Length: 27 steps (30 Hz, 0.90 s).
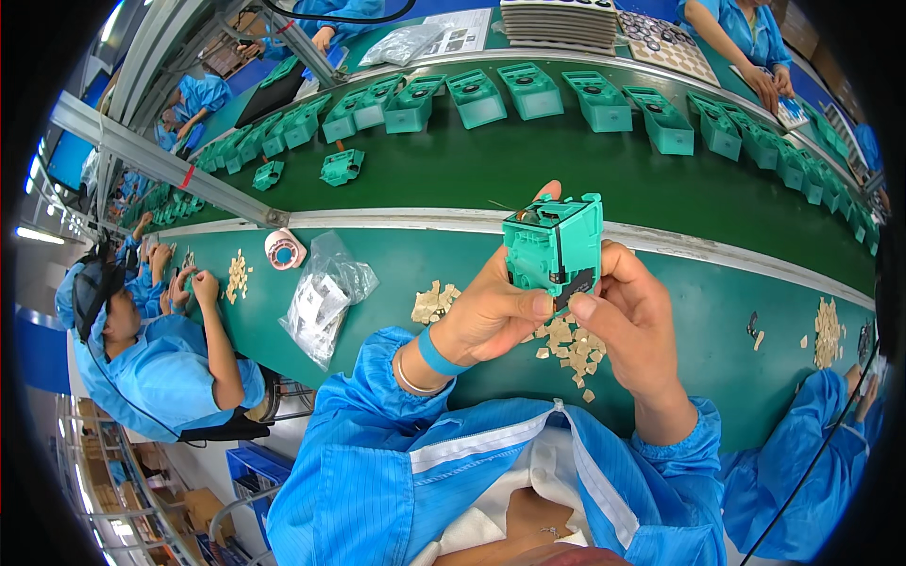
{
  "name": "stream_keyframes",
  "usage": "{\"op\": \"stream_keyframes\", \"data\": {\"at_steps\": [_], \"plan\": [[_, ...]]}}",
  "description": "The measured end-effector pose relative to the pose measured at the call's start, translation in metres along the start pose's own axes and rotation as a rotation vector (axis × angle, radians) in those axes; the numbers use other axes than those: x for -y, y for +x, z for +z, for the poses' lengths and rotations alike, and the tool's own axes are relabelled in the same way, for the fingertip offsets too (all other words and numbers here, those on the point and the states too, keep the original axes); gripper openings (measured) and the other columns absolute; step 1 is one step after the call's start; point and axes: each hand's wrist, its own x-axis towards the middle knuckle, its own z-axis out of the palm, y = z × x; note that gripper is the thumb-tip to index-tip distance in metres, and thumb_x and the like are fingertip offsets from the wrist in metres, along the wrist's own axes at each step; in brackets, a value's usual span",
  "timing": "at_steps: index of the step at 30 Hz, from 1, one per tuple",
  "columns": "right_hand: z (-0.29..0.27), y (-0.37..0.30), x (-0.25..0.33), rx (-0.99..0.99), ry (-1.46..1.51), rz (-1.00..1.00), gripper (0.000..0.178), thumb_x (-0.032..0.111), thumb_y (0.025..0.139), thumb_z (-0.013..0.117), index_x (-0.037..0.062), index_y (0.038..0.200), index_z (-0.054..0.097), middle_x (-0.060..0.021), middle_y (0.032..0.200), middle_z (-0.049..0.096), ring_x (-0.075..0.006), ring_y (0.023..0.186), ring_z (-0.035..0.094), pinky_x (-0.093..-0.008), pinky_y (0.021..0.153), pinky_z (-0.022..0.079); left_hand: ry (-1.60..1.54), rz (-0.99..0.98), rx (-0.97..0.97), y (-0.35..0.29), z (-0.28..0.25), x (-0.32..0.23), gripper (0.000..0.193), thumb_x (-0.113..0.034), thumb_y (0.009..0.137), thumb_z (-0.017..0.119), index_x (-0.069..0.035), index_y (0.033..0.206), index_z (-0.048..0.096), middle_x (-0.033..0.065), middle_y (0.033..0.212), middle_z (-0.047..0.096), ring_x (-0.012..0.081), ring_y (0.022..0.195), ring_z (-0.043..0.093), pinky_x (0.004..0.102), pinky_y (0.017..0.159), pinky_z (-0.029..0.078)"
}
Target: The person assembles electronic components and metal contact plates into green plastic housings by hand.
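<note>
A green plastic housing (555, 247) with black parts along its lower edge is held up over the bench in front of me. My left hand (493, 307) grips it from the left, thumb on its lower front and a fingertip showing above its top. On the other side my right hand (634, 325) closes on the lower right corner, its thumb and fingers pinching at a small black piece (574, 289). Whether that piece is fixed to the housing I cannot tell. Below the hands lies a pile of small beige pieces (576, 351).
A clear plastic bag (328, 297) and a pink-and-white tape roll (284, 250) lie to the left. Beyond a metal rail (434, 216), a green conveyor (425, 174) carries rows of green housings (477, 97). Co-workers sit at left (170, 354) and right (802, 462).
</note>
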Motion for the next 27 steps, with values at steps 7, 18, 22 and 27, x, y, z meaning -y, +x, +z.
{"op": "stream_keyframes", "data": {"at_steps": [7,18,22,27], "plan": [[-0.004,-0.001,0.001,0.01,0.011,-0.004,0.011,0.002,0.083,0.061,0.0025,0.086,0.05,0.0011,0.077,0.049,-0.0021,0.064,0.044,-0.0187,0.051,0.035,0.025,0.021,-0.012,0.0,0.002,0.002,0.115,-0.015,0.062,0.083,-0.023,0.148,0.007,0.0044,0.123,0.047,0.0223,0.11,0.051,0.0379,0.095,0.041],[-0.009,-0.002,0.007,0.025,-0.003,-0.004,0.012,0.0,0.082,0.061,0.0015,0.089,0.051,-0.0006,0.081,0.05,-0.0034,0.066,0.048,-0.0185,0.051,0.039,0.04,0.04,-0.011,0.003,0.006,0.006,0.114,-0.011,0.061,0.081,-0.022,0.148,0.007,0.0054,0.122,0.048,0.0234,0.109,0.052,0.038,0.094,0.041],[-0.01,-0.004,0.01,0.026,-0.005,0.003,0.011,0.002,0.083,0.061,0.0016,0.089,0.051,-0.0004,0.081,0.051,-0.0036,0.068,0.048,-0.0195,0.055,0.04,0.03,0.037,0.002,0.004,0.007,0.008,0.115,-0.012,0.061,0.082,-0.022,0.148,0.007,0.0055,0.122,0.048,0.0238,0.109,0.052,0.0377,0.094,0.041],[-0.017,-0.005,0.008,0.052,0.015,-0.01,0.006,0.006,0.087,0.057,0.0016,0.089,0.053,0.0003,0.082,0.051,-0.0042,0.073,0.047,-0.0221,0.062,0.041,-0.005,0.002,0.011,0.006,0.01,0.009,0.117,-0.015,0.06,0.084,-0.022,0.148,0.007,0.0047,0.119,0.05,0.0216,0.108,0.052,0.0366,0.093,0.042]]}}
